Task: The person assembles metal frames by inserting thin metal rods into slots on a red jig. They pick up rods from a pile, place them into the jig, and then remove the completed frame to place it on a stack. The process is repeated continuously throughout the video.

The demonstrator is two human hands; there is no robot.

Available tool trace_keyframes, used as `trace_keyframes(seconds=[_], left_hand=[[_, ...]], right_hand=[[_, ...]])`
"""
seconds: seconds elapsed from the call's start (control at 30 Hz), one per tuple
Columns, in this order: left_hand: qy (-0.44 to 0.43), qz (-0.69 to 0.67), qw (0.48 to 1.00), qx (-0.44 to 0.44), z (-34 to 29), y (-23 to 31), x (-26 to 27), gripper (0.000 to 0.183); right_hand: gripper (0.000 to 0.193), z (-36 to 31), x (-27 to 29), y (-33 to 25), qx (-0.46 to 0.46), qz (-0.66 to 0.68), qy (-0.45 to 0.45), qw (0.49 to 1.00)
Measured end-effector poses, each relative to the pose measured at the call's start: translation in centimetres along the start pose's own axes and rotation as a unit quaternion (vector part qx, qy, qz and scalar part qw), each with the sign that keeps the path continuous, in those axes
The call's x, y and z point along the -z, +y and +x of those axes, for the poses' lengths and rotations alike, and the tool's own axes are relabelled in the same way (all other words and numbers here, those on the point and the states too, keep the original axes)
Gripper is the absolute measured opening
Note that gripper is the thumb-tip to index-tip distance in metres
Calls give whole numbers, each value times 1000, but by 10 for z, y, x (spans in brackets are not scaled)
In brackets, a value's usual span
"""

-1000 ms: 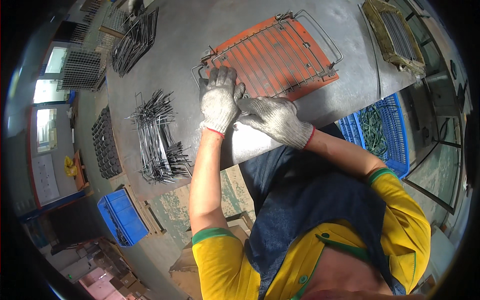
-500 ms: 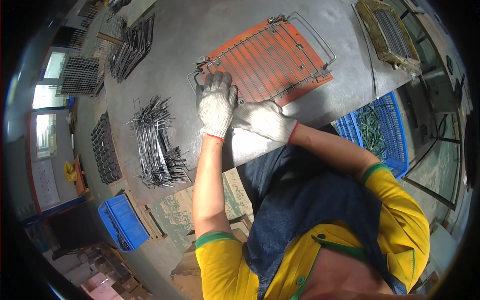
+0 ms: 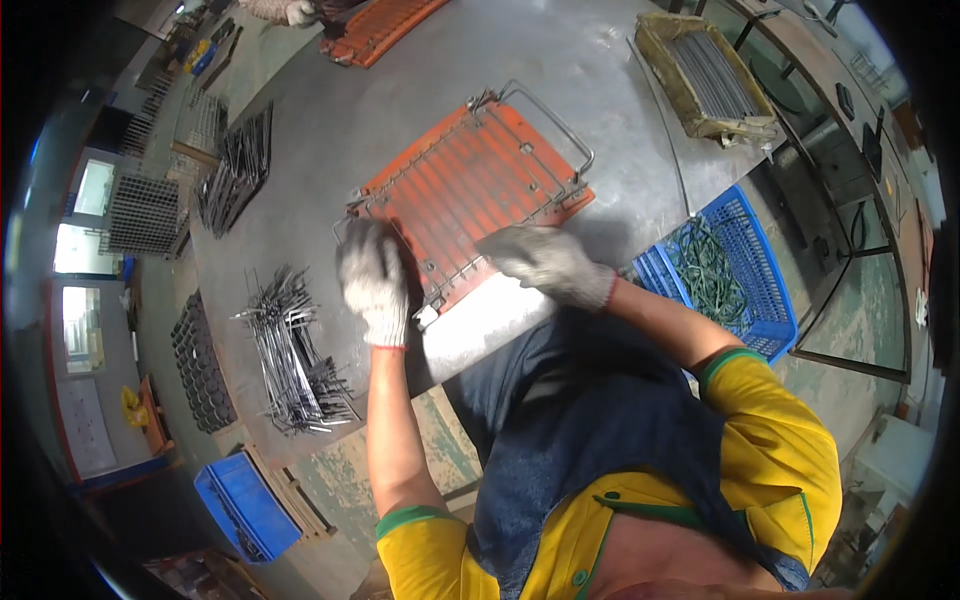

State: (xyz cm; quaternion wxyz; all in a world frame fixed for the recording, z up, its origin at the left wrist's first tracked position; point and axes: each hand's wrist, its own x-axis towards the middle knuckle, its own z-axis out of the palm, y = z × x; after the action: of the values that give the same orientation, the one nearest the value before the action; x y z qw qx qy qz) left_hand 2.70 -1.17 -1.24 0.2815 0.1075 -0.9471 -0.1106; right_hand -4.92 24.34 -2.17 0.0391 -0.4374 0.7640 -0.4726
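An orange plate lies on the grey metal table, with a rack of parallel steel wires over it. A bent wire handle sticks out past its far right end. My left hand, in a white knit glove with darkened fingers, is at the plate's left end, over the wire there. Its fingers are blurred, so their grip is unclear. My gloved right hand is over the near edge, its somewhat blurred fingers stretched leftward, with nothing visible in them.
Bundles of bent wires lie on the left, with dark wire frames beyond. Another orange plate sits at the far edge near another person's gloved hand. A box of rods stands right; a blue basket holds green strands.
My left hand has shifted off the plate's near corner toward its left end. The right hand has lifted slightly and moved right along the near edge. The whole view has shifted.
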Motion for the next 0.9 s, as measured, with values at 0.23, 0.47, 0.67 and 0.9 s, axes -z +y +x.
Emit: trace_keyframes(seconds=[0.23, 0.47, 0.67, 0.9], left_hand=[[-90, -70, 939, 323, -33, -20, 21, 51], [-292, -390, 751, 447, -50, -22, 30, 45], [-328, -521, 614, 494, 2, 86, -4, 37], [-268, -646, 592, 400, 93, 163, -96, 31]], right_hand=[[28, -54, 88, 48, -270, 85, 91, 955], [28, -76, 56, 79, -105, -277, 101, 950], [29, -77, 51, 96, -99, -216, 98, 966], [31, -49, 61, 86, -98, -237, 46, 965]])
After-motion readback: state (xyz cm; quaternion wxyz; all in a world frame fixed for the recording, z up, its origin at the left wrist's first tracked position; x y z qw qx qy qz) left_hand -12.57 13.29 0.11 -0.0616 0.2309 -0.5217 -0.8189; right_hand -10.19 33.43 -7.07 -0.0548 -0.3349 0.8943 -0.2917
